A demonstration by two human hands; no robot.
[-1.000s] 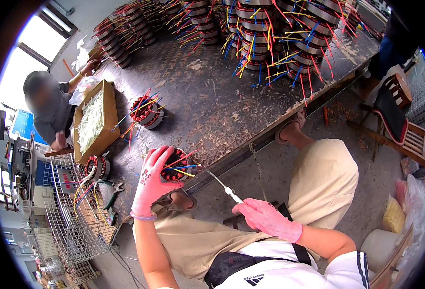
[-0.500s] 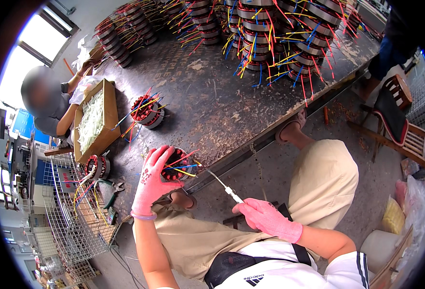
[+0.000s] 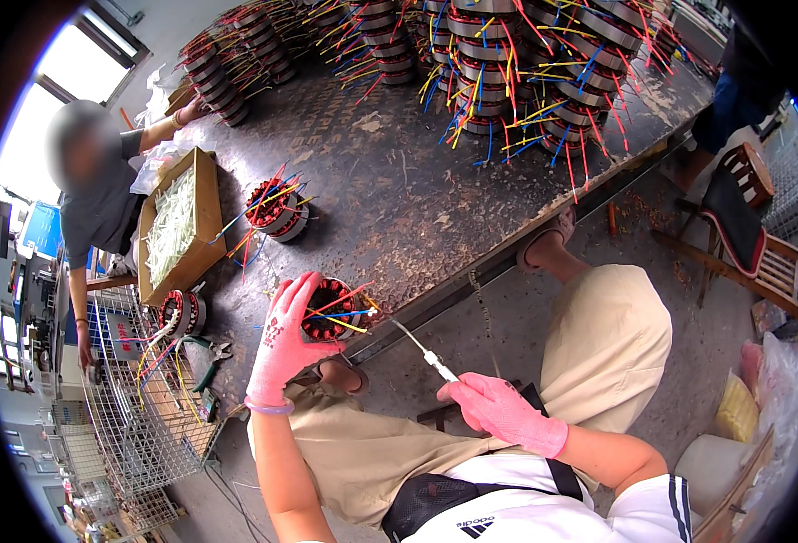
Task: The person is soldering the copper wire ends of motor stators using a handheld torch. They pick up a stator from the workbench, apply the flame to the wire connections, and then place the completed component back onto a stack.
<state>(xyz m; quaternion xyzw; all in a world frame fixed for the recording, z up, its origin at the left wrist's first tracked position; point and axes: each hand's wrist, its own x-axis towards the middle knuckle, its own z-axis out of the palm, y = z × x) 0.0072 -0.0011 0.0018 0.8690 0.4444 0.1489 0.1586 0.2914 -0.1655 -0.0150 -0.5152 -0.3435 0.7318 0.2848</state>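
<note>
My left hand (image 3: pixel 283 342), in a pink glove, is wrapped round a motor stator (image 3: pixel 320 327) near the table's front edge. Red copper windings line the stator, and red, blue and yellow wires stick out toward the right. In a pink glove too, my right hand (image 3: pixel 504 414) is closed on a slim tool with a white handle (image 3: pixel 434 362). Its thin metal shaft points up and left, the tip close to the stator's wires. Whether the tip touches them I cannot tell. Another stator (image 3: pixel 277 213) stands on the table beyond my left hand.
Tall stacks of stators (image 3: pixel 485 63) fill the table's far side. At left are a box of pale sleeves (image 3: pixel 171 231), a stator with white lacing (image 3: pixel 182 313), pliers (image 3: pixel 216 363) and a wire basket (image 3: pixel 128 398). A co-worker (image 3: pixel 96 199) sits there. A chair (image 3: pixel 738 217) is at right.
The co-worker has straightened, one arm now reaching toward the far stator stack, the other down to the wire basket. My hands, the stator and the tool have hardly moved.
</note>
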